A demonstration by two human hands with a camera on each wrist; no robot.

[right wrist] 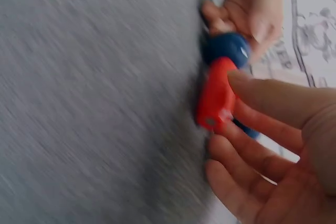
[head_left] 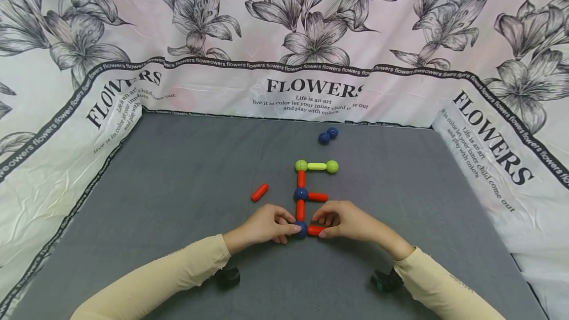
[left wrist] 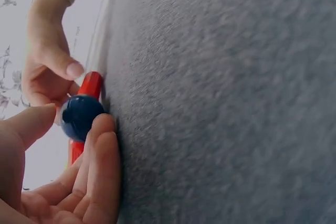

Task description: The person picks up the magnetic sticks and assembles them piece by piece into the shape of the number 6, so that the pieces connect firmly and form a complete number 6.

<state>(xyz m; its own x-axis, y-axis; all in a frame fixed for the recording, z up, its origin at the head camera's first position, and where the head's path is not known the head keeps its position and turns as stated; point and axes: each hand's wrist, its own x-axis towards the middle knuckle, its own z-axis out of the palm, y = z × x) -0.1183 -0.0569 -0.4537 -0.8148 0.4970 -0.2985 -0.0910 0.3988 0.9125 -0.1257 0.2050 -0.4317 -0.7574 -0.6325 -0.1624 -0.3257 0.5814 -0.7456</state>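
Note:
My left hand pinches the lower blue ball between thumb and fingers, at the near end of a joined figure. With thumb and fingers my right hand holds a short red rod, whose far end touches that ball. From the lower ball a red rod runs away from me to a middle blue ball. Another red rod sticks out to its right. Beyond it, a further red rod reaches a green ball, joined by a green rod to a second green ball.
A loose red rod lies left of the figure. Two blue balls sit together near the back of the grey tabletop. Flower-printed cloth borders the back and sides. A dark device shows under the left sleeve.

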